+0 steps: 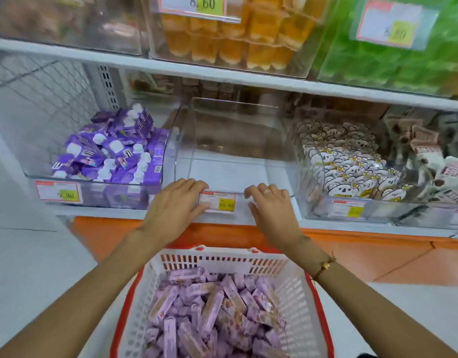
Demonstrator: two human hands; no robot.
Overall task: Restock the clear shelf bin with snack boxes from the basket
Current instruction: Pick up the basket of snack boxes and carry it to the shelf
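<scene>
An empty clear shelf bin [235,135] stands in the middle of the lower shelf, with a price label [218,202] on its front. My left hand [175,205] grips the bin's front edge at the left, fingers curled over the rim and thumb beside the label. My right hand [270,205] grips the same rim to the right of the label. Below my arms sits a white basket [295,285] with a red rim, piled with several pink snack boxes [212,311].
A clear bin of purple packets [111,148] stands left of the empty one, and a bin of koala-print snacks [351,166] stands right. Bins of orange [233,40] and green [393,63] goods fill the upper shelf. An orange base [377,257] runs under the shelf.
</scene>
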